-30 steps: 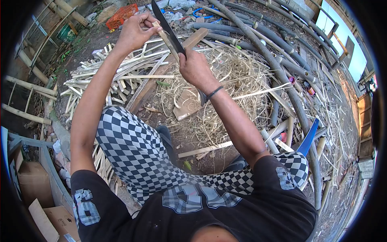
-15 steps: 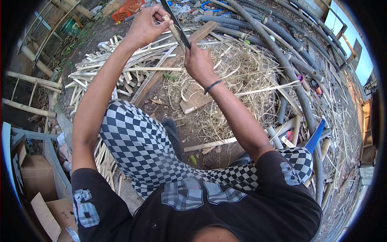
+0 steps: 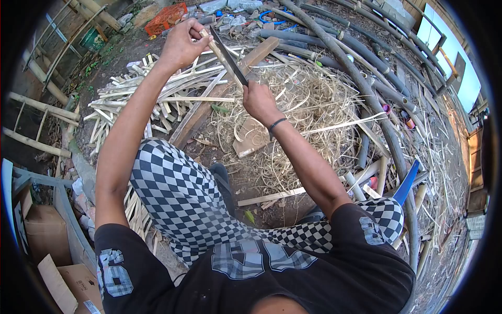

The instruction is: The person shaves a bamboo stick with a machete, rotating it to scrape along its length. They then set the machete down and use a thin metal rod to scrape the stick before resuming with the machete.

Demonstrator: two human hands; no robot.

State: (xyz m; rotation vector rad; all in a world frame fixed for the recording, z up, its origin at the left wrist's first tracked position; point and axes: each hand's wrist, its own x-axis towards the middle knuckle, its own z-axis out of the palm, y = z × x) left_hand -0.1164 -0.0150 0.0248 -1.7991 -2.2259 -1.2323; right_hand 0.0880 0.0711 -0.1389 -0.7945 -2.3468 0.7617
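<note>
My left hand (image 3: 184,44) pinches the upper end of a pale bamboo strip (image 3: 220,55) at the top of the view. Closed round the lower end of a dark long blade (image 3: 229,57) is my right hand (image 3: 260,101), its handle hidden in the fist. Blade and strip lie close along each other, slanting down to the right. Beneath my right hand, curled shavings (image 3: 314,115) cover the ground, with a flat brown piece (image 3: 250,137) among them. A wooden beam (image 3: 261,51) runs behind the hands.
A pile of split strips (image 3: 136,97) lies at the left. Long dark poles (image 3: 361,78) cross the right side. An orange crate (image 3: 166,19) stands at the back. Cardboard boxes (image 3: 48,235) are at the lower left, and a blue pointed object (image 3: 408,182) is beside my right knee.
The view has shifted slightly. My left hand has moved a little left and down in view, and the blade's tip now shows near it, beside the strip.
</note>
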